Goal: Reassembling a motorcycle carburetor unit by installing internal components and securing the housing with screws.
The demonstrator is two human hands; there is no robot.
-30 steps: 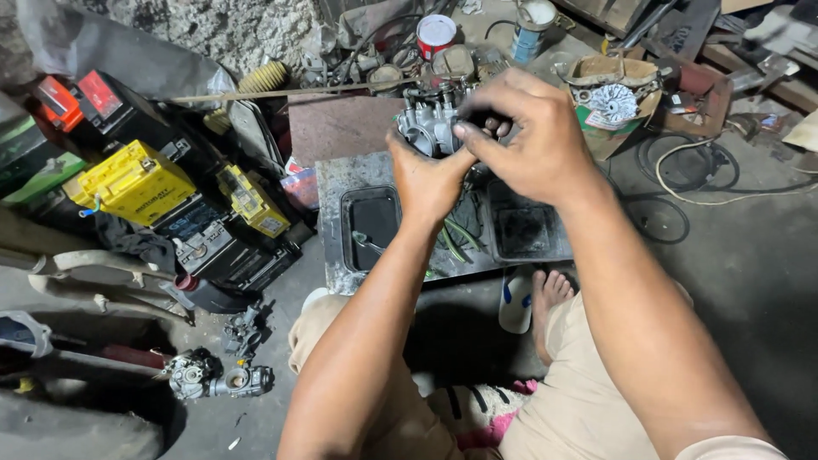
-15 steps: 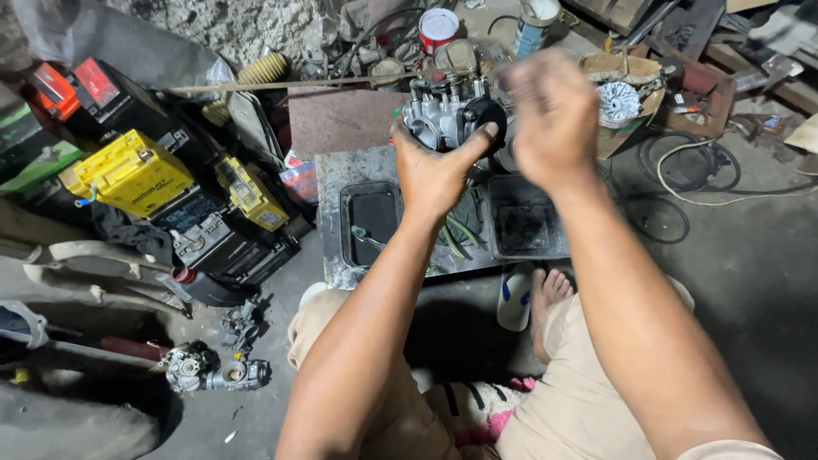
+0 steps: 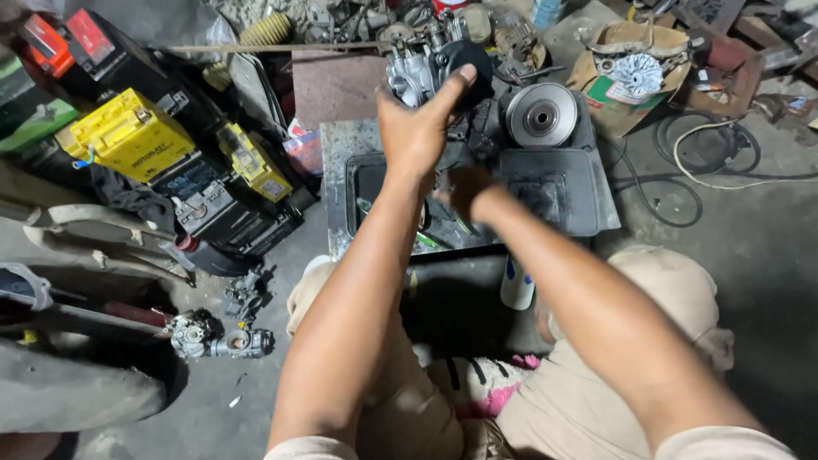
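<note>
Carburetor (image 3: 417,72) gripped in left hand (image 3: 419,128); yellow box-shaped battery (image 3: 128,136) far left.

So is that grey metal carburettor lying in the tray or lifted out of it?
Lifted out: the left hand holds the grey metal carburettor up, clear above the dark metal tray.

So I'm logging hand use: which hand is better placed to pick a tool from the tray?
Probably the right hand: it hovers free and low over the black tray. The left hand is raised, its grip closed on the metal carburetor.
</note>
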